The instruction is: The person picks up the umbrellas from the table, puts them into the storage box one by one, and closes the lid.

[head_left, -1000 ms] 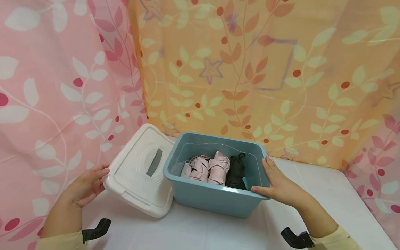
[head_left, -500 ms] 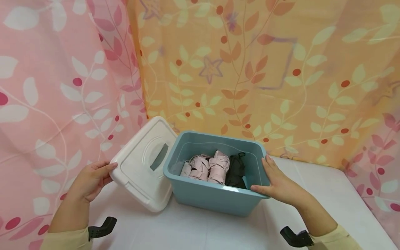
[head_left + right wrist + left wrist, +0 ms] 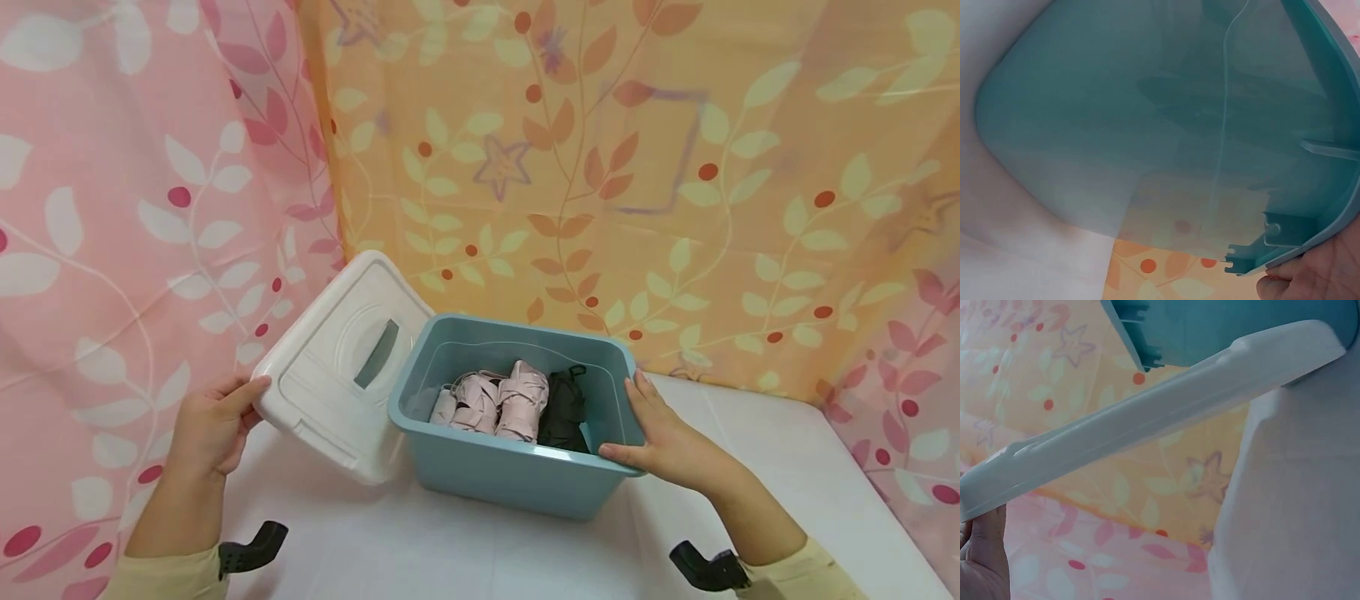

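A white storage-box lid point(image 3: 345, 367) with a grey handle strip is tilted up at the left of the box. My left hand point(image 3: 213, 425) pinches the lid's left corner between thumb and fingers; the left wrist view shows the lid point(image 3: 1147, 419) edge-on. The blue storage box point(image 3: 502, 475) stands uncovered on the table. Inside lie pinkish folded umbrellas point(image 3: 522, 400) and a black one point(image 3: 564, 412). My right hand point(image 3: 667, 437) rests on the box's right rim, thumb at the front and fingers spread along the side.
A white cloth covers the table point(image 3: 750, 433). Behind it hangs an orange leaf-patterned curtain point(image 3: 562, 167), with a pink one point(image 3: 150, 208) on the left. Black camera mounts point(image 3: 253, 547) sit at both wrists.
My left hand has taken a firmer pinch on the lid and raised it off the table, moving it up. The right hand and the box stay nearly still.
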The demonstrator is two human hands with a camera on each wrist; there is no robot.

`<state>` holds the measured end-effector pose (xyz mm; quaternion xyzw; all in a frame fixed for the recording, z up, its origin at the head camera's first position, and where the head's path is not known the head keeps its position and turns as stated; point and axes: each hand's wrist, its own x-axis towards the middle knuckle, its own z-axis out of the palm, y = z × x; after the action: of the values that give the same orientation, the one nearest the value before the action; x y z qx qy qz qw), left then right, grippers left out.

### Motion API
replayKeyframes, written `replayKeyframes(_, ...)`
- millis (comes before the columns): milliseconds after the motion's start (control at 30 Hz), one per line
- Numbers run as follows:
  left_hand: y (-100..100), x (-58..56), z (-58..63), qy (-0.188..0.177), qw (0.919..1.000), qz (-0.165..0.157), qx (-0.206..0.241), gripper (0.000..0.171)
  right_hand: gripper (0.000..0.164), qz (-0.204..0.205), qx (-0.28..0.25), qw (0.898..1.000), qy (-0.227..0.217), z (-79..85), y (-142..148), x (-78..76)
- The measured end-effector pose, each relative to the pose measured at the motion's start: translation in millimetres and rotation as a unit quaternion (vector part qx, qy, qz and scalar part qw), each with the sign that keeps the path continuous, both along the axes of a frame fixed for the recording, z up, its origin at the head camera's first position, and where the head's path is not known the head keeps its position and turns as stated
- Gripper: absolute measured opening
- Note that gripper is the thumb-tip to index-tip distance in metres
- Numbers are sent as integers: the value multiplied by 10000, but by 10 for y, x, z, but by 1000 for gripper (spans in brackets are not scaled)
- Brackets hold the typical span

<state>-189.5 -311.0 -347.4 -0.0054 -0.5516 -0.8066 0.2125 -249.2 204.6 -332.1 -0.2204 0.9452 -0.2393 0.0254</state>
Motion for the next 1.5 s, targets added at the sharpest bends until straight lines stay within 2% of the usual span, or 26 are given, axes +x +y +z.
replayKeyframes(167,32,20,140,214,9993,144,281,9,112,-9,40,10000,-62,4,-8,8)
replayKeyframes(333,40,30,318,510,9971,96,561,11,112,35,66,10000,-56,31,-14,5)
replayKeyframes(533,4,30,548,772,9951,104,604,9,112,0,105,9999,-78,31,-7,-1)
replayKeyframes(700,-31,27,705,1081,9906,88,832,9,112,1,146,9999,-57,29,3,0)
replayKeyframes(900,-4,16,827,1496,9826,469,999,15,112,10,172,9998,-34,34,9,6)
replayKeyframes(1133,83,2,904,1467,9743,1110,1298,11,111,-3,182,9998,-50,23,6,3)
replayKeyframes(1200,112,-7,919,1547,9705,1169,1436,13,111,-4,198,9998,-32,21,8,2)
replayKeyframes(1333,164,-19,938,1869,9614,1004,1754,19,111,-5,216,9998,-31,23,8,-2)
replayKeyframes(1400,190,-26,945,2032,9565,812,1931,13,111,-4,210,9998,-44,26,5,-3)
replayKeyframes(1500,239,-47,956,2099,9535,547,2094,8,111,-33,221,9997,-71,32,-2,-2)
